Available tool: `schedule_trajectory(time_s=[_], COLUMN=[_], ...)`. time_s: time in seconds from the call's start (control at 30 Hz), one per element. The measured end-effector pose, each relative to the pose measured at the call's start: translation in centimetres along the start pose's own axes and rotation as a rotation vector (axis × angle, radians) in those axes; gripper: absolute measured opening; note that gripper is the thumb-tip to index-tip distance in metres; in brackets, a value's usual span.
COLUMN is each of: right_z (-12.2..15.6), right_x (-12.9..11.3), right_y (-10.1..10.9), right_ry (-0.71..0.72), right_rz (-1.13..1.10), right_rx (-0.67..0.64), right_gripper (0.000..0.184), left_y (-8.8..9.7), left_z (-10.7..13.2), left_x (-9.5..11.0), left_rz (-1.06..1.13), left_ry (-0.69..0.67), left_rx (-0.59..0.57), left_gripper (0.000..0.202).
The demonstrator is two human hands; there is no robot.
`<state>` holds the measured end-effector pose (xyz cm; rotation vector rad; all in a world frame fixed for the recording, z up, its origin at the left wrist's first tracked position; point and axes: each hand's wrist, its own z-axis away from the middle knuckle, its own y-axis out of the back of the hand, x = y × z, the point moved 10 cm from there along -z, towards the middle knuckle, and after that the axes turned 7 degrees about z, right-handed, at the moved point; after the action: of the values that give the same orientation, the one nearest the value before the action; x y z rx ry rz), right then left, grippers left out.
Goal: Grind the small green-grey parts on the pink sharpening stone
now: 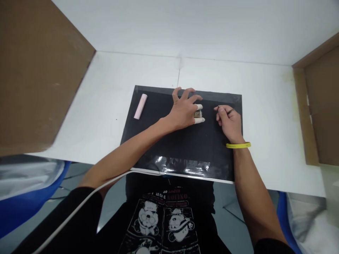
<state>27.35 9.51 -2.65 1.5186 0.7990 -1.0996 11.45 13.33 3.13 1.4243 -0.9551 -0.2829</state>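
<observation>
As left hand [183, 112] pinches part [197, 114], right hand [229, 122] curled.

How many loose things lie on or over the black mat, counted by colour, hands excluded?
Pink: 1, pink rectangular bar
Brownish: 1, small brownish piece pinched by left hand
Dark: 1, thin dark tool in right hand
Total: 3

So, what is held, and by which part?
Left hand pinches a small object by its sides between capped fingertips; right hand holds a thin tool, grip point unclear.
</observation>
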Motion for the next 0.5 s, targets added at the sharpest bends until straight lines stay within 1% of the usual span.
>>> schedule_trajectory(time_s=[0.1,0.2,0.4,0.5], right_z=[0.1,0.1,0.3,0.5], right_x=[0.1,0.2,0.1,0.0], right_y=[0.1,0.1,0.0,0.1], right_ry=[-0.008,-0.013,-0.014,-0.017], right_rz=[0.010,0.022,0.051,0.074], right_rx=[0.001,-0.002,-0.012,-0.013], right_gripper=[0.050,0.049,0.048,0.047], left_y=[0.1,0.5,0.8,0.9], left_z=[0.0,0.0,0.5,0.6], left_x=[0.3,0.5,1.0,1.1], left_rz=[-0.009,0.012,0.033,0.038], left_ry=[-0.016,-0.025,-0.098,-0.131], left_rx=[-0.015,0.005,0.051,0.073], left_gripper=[0.014,0.013,0.016,0.014])
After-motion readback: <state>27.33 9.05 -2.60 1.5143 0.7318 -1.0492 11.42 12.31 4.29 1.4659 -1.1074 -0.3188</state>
